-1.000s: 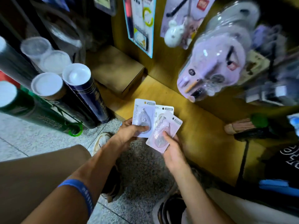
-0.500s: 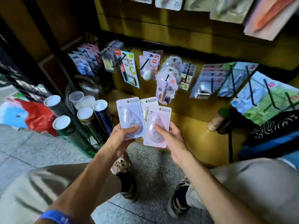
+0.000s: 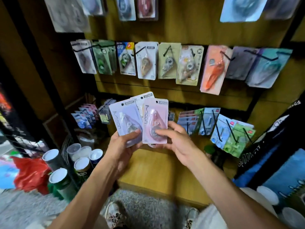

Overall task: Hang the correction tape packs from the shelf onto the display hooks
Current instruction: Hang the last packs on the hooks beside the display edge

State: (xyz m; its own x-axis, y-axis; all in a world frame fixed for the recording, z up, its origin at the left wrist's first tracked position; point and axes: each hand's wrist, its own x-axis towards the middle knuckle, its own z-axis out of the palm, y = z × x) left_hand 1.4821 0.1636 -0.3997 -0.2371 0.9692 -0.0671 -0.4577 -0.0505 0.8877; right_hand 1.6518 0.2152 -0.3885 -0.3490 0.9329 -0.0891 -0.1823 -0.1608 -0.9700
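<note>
I hold three correction tape packs fanned out in front of the display wall. My left hand [image 3: 123, 146] grips the lilac pack [image 3: 125, 119] with its thumb across the front. My right hand [image 3: 177, 142] pinches the pink pack [image 3: 155, 119], thumb on its blister. A white pack [image 3: 143, 100] sits behind both, mostly hidden; which hand holds it I cannot tell. Black display hooks [image 3: 168, 50] carry a row of other correction tape packs [image 3: 146, 60] on the wall above. The wooden shelf [image 3: 153, 169] lies below my hands.
A lower row of hooks holds blue and green packs [image 3: 231, 133] at the right and small blue packs [image 3: 84, 118] at the left. Capped tubes [image 3: 57, 177] and a red bag [image 3: 31, 172] stand on the floor at the left. Dark fabric goods [image 3: 272, 146] hang at the right.
The view has tilted up and both hands have lifted the fanned packs higher, from above the low shelf to in front of the hook rows. The grips look the same.
</note>
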